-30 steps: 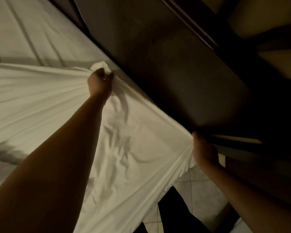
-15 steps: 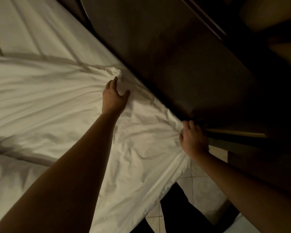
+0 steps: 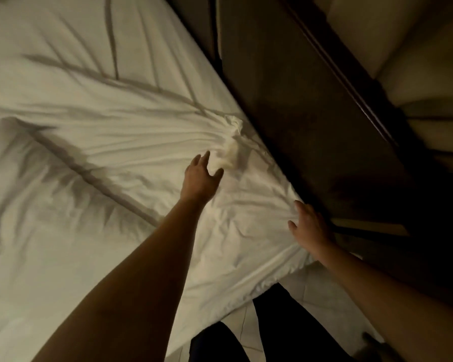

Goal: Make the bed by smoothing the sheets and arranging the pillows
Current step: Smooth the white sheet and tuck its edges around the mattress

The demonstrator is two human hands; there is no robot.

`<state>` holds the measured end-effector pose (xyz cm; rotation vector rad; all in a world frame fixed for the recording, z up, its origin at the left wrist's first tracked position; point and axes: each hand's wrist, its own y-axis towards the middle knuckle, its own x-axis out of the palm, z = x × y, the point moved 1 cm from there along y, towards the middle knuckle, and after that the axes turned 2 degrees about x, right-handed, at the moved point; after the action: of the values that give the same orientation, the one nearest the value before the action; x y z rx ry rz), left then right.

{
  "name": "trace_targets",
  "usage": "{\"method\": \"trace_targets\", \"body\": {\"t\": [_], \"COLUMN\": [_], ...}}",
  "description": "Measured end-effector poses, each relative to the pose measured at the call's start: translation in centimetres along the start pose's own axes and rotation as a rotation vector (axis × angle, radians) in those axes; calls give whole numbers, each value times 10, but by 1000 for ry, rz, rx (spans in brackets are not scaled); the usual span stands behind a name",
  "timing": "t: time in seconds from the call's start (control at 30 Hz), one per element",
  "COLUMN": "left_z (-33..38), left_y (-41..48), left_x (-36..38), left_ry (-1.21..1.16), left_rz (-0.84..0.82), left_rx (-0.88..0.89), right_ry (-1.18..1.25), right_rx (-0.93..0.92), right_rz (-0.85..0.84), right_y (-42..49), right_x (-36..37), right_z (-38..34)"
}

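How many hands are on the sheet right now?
2. The left hand lies open beside the bunched fold near the dark board; the right hand rests flat at the near corner of the sheet.

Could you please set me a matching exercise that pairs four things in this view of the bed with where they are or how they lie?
Things:
1. left hand
2. right hand
3. bunched fold
4. tiled floor

Places or states:
A. at the corner of the sheet, beside the dark wooden panel
B. below the sheet's overhanging edge
C. fingers spread, on the sheet right beside the bunch
D. gathered near the panel, creases fanning out leftward

Pairs: 1-C; 2-A; 3-D; 4-B
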<state>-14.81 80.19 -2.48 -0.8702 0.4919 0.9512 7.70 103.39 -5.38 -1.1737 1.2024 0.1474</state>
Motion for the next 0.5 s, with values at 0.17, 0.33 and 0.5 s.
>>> {"method": "trace_targets", "body": {"t": [0.17, 0.33, 0.5], "left_z": [-8, -26, -53], "left_y": [-86, -175, -272], "left_x": [-53, -102, -141], "left_ry": [36, 48, 15], "left_rz": [91, 201, 354], "left_rx": [-107, -206, -285], "right_ry": [-17, -50, -81], "right_rx": [-101, -224, -315], "right_rz": [18, 20, 21], "right_y": [-34, -71, -102], "right_x": [-37, -62, -68], "right_z": [-18, -47, -82]}}
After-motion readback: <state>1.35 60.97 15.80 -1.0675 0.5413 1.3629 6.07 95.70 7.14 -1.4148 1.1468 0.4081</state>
